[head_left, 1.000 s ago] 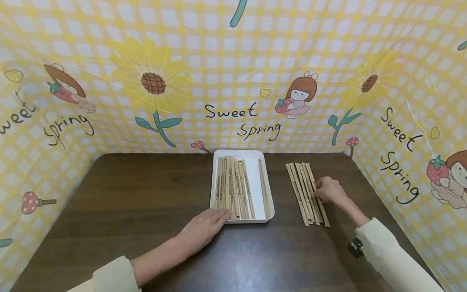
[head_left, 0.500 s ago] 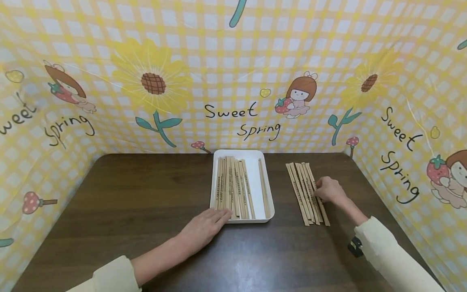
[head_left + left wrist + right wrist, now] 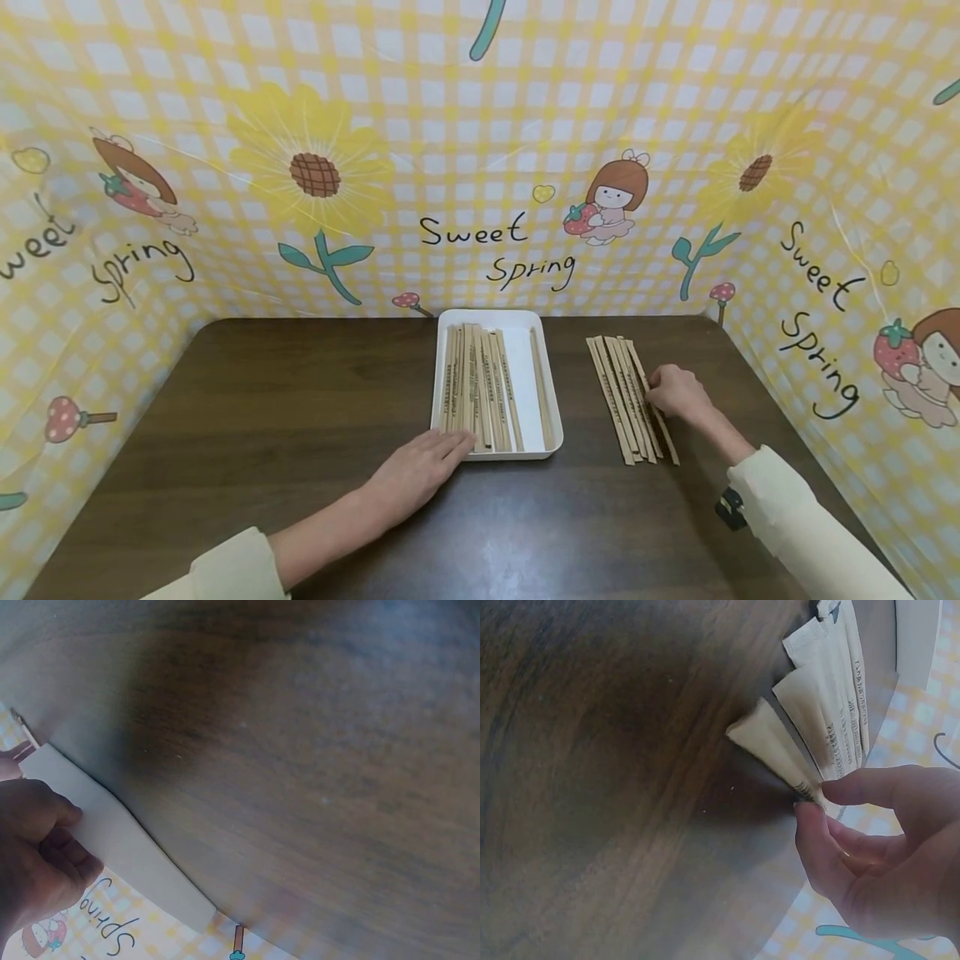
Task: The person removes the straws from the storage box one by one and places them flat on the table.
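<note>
Left hand (image 3: 416, 468): fingers are gripping the near rim of the white tray (image 3: 517, 456), likely steadying it | Right hand (image 3: 885, 851): fingertips are pinching the outermost paper-wrapped stick (image 3: 769, 736), right of the tray, seemingly separating it from neighbouring sticks (image 3: 618, 400)

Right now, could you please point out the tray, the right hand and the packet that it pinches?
Tray (image 3: 522, 367): head view, on its bare white floor.
Right hand (image 3: 678, 392): head view, on its back.
Packet (image 3: 775, 748): right wrist view, on its visible middle.
</note>
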{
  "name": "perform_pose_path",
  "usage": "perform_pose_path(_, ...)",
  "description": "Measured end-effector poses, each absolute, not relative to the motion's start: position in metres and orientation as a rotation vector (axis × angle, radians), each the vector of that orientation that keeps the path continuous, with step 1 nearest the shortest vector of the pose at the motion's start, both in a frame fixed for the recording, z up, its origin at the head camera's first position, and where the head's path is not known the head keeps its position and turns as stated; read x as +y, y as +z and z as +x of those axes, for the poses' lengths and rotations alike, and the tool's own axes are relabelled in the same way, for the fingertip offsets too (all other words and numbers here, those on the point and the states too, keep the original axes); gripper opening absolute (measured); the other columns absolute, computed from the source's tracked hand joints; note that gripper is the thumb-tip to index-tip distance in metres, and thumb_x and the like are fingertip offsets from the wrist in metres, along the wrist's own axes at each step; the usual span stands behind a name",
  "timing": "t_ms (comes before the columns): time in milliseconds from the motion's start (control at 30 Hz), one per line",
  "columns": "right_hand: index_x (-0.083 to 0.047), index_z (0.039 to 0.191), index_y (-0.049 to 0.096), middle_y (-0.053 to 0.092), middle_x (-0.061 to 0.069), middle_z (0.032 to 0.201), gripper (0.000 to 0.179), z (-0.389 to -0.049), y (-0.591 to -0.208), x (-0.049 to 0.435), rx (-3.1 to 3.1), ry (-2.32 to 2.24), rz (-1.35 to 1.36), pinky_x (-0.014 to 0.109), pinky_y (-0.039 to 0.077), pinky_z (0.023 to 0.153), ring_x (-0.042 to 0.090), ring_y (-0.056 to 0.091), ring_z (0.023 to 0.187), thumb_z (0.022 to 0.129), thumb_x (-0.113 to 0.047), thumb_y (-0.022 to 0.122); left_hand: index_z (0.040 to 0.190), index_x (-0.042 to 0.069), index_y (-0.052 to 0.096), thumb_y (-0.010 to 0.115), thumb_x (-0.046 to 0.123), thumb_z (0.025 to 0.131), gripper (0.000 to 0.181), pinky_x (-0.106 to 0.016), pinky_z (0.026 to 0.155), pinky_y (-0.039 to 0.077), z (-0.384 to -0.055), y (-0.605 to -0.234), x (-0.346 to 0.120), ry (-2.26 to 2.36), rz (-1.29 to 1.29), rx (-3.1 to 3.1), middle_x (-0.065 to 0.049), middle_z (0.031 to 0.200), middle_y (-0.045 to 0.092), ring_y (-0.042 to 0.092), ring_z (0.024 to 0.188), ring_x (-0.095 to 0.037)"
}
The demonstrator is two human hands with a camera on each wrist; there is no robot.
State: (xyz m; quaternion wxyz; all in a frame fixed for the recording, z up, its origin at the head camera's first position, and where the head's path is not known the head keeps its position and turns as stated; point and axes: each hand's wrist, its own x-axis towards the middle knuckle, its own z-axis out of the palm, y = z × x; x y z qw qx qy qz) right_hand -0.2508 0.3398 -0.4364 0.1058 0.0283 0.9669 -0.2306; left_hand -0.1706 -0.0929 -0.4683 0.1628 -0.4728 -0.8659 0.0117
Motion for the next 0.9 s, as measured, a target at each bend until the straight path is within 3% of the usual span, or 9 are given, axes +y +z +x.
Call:
perform_pose_path(67, 0.015, 0.123, 0.055, 0.060, 0.008, 0.068, 0.041, -0.251, -0.436, 0.339, 2.845, -0.687, 0.086, 0.030, 0.038, 0.051, 0.016, 0.050, 0.052, 0.086, -0.004, 0.049, 0.135, -0.004, 0.056, 0.066, -0.004, 0.089, 0.048, -0.039, 0.101, 0.048, -0.170, -0.468, -0.093, 0.019, -1.352, -2.461, -0.016, 0.131, 0.062, 0.062, 0.117, -0.025)
perform_pose_path(133, 0.013, 0.110, 0.056, 0.055, 0.006, 0.061, 0.029, -0.253, -0.434, 0.337, 2.850, -0.691, 0.084, 0.028, 0.032, 0.048, 0.014, 0.045, 0.049, 0.087, -0.004, 0.048, 0.135, -0.004, 0.056, 0.066, -0.004, 0.088, 0.048, -0.039, 0.100, 0.049, -0.169, -0.468, -0.094, 0.004, -1.356, -2.451, -0.016, 0.131, 0.062, 0.062, 0.117, -0.026)
perform_pose_path(300, 0.015, 0.116, 0.059, 0.063, 0.016, 0.079, 0.035, -0.258, -0.425, 0.320, 2.870, -0.718, 0.011, 0.025, 0.031, 0.045, 0.013, 0.045, 0.048, 0.087, -0.002, 0.049, 0.135, -0.005, 0.056, 0.068, -0.005, 0.088, 0.049, -0.039, 0.100, 0.049, -0.168, -0.469, -0.094, 0.014, -1.354, -2.458, -0.016, 0.131, 0.062, 0.062, 0.117, -0.025)
perform_pose_path(367, 0.015, 0.128, 0.055, 0.068, 0.019, 0.088, 0.045, -0.259, -0.420, 0.309, 2.864, -0.738, -0.028, 0.026, 0.035, 0.046, 0.014, 0.051, 0.051, 0.087, -0.001, 0.050, 0.135, -0.004, 0.056, 0.068, -0.004, 0.088, 0.049, -0.039, 0.101, 0.048, -0.168, -0.469, -0.094, 0.021, -1.351, -2.466, -0.016, 0.131, 0.062, 0.062, 0.117, -0.025)
perform_pose_path(500, 0.014, 0.130, 0.056, 0.070, 0.014, 0.077, 0.048, -0.263, -0.411, 0.286, 2.850, -0.745, -0.087, 0.026, 0.038, 0.048, 0.016, 0.057, 0.056, 0.085, -0.001, 0.052, 0.135, -0.003, 0.056, 0.067, -0.004, 0.088, 0.048, -0.039, 0.101, 0.048, -0.169, -0.469, -0.094, 0.016, -1.346, -2.474, -0.016, 0.131, 0.062, 0.062, 0.116, -0.025)
perform_pose_path(667, 0.013, 0.128, 0.058, 0.071, 0.015, 0.077, 0.046, -0.267, -0.405, 0.261, 2.864, -0.792, -0.178, 0.028, 0.048, 0.052, 0.025, 0.069, 0.065, 0.084, -0.002, 0.055, 0.135, -0.003, 0.057, 0.067, -0.004, 0.089, 0.048, -0.039, 0.101, 0.048, -0.171, -0.470, -0.092, 0.000, -1.341, -2.469, -0.016, 0.130, 0.063, 0.062, 0.116, -0.025)
perform_pose_path(900, 0.012, 0.128, 0.058, 0.069, 0.026, 0.105, 0.044, -0.269, -0.395, 0.231, 2.773, -0.980, -0.205, 0.034, 0.060, 0.065, 0.026, 0.072, 0.070, 0.087, -0.003, 0.063, 0.136, -0.003, 0.056, 0.067, -0.004, 0.089, 0.048, -0.040, 0.101, 0.048, -0.172, -0.470, -0.092, 0.001, -1.346, -2.468, -0.016, 0.130, 0.063, 0.062, 0.117, -0.026)
